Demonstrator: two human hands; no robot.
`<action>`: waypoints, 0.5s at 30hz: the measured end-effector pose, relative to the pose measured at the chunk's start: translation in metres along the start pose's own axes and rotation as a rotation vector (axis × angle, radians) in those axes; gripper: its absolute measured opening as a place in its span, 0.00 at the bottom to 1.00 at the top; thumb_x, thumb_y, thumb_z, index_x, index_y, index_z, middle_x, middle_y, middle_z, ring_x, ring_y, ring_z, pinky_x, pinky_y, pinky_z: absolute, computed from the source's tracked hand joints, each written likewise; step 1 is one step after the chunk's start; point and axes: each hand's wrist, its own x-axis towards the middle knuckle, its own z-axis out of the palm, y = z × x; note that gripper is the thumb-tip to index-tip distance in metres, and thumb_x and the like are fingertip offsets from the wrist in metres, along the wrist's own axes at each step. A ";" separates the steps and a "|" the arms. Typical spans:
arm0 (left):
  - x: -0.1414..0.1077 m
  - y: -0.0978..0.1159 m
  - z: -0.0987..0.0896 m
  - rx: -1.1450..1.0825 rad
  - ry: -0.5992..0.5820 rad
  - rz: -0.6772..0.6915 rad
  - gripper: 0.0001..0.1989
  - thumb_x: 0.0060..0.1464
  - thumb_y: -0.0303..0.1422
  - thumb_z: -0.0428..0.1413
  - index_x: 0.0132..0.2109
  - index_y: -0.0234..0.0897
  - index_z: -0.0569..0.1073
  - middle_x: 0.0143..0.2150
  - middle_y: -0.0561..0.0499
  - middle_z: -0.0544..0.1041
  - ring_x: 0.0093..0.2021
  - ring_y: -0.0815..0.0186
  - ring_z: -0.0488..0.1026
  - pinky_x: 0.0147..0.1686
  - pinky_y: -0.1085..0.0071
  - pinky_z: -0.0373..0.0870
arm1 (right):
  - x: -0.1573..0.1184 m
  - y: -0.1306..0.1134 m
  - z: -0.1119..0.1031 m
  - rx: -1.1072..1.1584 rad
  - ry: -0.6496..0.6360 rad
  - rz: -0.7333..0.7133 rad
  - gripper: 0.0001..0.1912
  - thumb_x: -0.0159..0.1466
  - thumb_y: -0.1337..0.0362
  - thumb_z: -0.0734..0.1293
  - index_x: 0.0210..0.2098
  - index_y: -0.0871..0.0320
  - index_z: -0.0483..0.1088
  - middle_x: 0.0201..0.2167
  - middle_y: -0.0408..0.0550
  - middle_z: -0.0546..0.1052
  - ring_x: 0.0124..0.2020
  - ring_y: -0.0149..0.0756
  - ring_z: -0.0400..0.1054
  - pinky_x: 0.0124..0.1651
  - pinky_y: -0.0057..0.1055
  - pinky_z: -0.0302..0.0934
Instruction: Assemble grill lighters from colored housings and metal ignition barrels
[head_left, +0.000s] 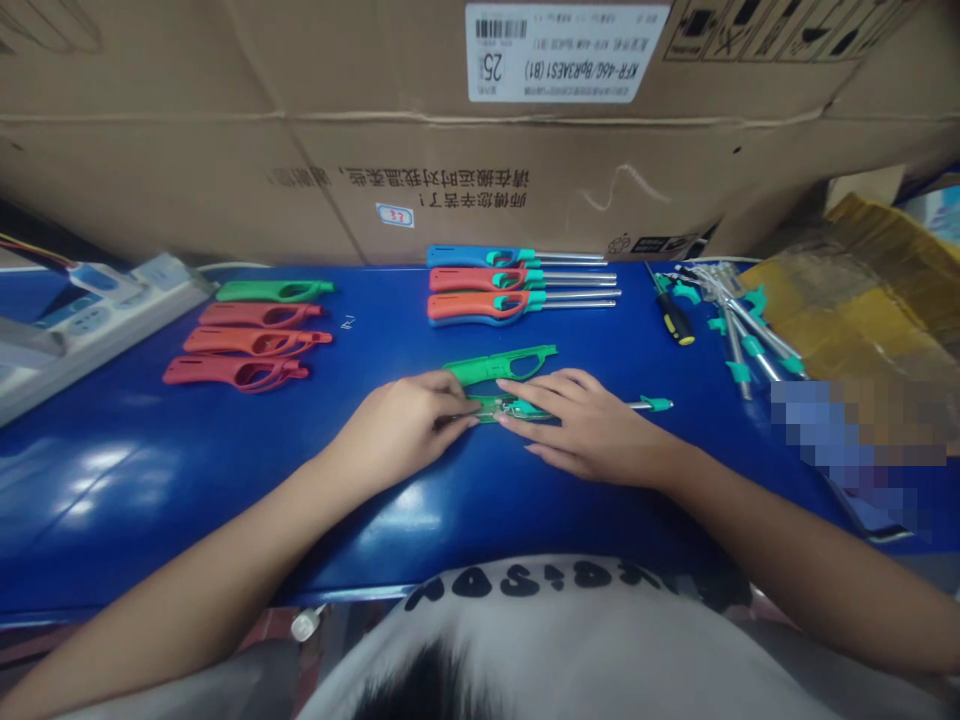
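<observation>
In the middle of the blue table lies an opened green lighter body [489,407], its inner parts showing between my hands. My left hand [412,420] grips its left end, fingers closed round it. My right hand [589,425] rests over its right half, fingers stretched out across it. A metal rod with a teal tip [657,405] sticks out to the right from under that hand. Just behind my fingers is a separate green shell half [499,366]. Part of the lighter body is hidden by my fingers.
Behind sit several long-nosed lighters [480,305] in a stack. Red and green lighter handles [236,372] lie at left beside a white power strip [112,325]. At right are a screwdriver [675,318], metal rods [757,350] and a taped carton [840,290]. A large cardboard box [337,90] walls off the back.
</observation>
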 end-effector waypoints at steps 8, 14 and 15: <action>0.001 -0.002 0.000 -0.057 0.007 -0.013 0.09 0.63 0.33 0.60 0.48 0.40 0.82 0.41 0.49 0.81 0.39 0.64 0.79 0.40 0.69 0.73 | 0.000 0.007 -0.004 -0.010 0.002 0.023 0.19 0.72 0.60 0.62 0.60 0.54 0.71 0.70 0.58 0.62 0.63 0.54 0.62 0.62 0.57 0.57; 0.002 0.000 -0.004 0.099 0.122 0.050 0.13 0.62 0.39 0.60 0.50 0.38 0.78 0.45 0.47 0.81 0.42 0.59 0.75 0.42 0.65 0.72 | 0.000 0.006 -0.003 0.044 0.028 0.039 0.19 0.71 0.61 0.63 0.60 0.54 0.71 0.70 0.59 0.61 0.64 0.52 0.62 0.62 0.57 0.57; 0.003 0.001 -0.004 0.104 0.120 0.096 0.11 0.63 0.38 0.59 0.49 0.38 0.78 0.46 0.47 0.81 0.44 0.59 0.75 0.45 0.64 0.72 | 0.000 0.006 -0.002 0.066 0.045 0.049 0.19 0.71 0.61 0.63 0.60 0.54 0.71 0.70 0.58 0.62 0.64 0.52 0.62 0.62 0.57 0.57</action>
